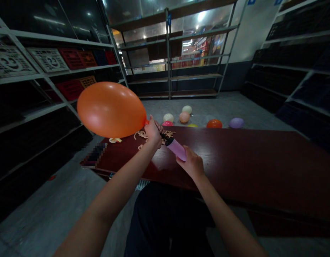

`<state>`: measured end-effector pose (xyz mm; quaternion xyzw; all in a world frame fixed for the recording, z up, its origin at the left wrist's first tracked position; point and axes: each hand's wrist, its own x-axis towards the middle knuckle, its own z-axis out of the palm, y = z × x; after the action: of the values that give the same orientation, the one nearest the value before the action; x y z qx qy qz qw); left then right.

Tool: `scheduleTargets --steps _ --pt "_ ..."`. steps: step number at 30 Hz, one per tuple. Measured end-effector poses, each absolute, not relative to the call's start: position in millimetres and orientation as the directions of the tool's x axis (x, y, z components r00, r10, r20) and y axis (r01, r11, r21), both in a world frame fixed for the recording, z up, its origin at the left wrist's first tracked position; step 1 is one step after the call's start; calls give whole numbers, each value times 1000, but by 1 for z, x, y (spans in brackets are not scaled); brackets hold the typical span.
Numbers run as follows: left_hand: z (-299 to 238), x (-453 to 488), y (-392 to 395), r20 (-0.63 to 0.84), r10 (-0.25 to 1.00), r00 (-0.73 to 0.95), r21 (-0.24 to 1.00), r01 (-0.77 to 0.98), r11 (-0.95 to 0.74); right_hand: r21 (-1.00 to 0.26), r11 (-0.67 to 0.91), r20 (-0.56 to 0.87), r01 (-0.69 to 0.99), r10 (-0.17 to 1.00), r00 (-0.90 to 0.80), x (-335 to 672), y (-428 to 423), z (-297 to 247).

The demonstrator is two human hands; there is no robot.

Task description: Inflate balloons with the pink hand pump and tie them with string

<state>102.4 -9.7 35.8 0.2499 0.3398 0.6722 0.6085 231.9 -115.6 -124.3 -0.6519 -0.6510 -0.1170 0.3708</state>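
Observation:
A large inflated orange balloon (pixel 111 110) stretches out to the left of my left hand (pixel 153 132). That hand is closed around the balloon's neck, where it meets the black nozzle end of a hand pump. My right hand (pixel 191 162) is wrapped around the pink-purple barrel of the balloon pump (pixel 177 148), which slants down to the right over the table. Behind and below my left hand lie several limp beige balloons (pixel 169 134), partly hidden by it. A pale, yellowish limp piece (pixel 115 140) rests on the table under the orange balloon.
The dark red table (pixel 247 157) spans the front. A blurred phone-like object (pixel 96 155) lies at its left end. Inflated balloons, among them an orange-red one (pixel 214 123) and a purple one (pixel 237 123), lie on the floor beyond. Shelves with crates (pixel 48 59) stand left; metal racks (pixel 168 53) stand behind.

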Motion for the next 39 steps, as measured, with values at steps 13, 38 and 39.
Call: scheduleTargets --steps 13,38,39 --pt "11 90 -9 -246 962 -119 734 -672 104 -251 117 583 961 810 54 224 -115 -117" --pt "74 -4 2 -86 957 -276 709 -692 -136 -263 258 645 930 764 -30 229 -122 -121" --pt "75 4 3 -76 959 -274 703 -696 -143 -272 230 646 935 763 0 230 -122 -120"
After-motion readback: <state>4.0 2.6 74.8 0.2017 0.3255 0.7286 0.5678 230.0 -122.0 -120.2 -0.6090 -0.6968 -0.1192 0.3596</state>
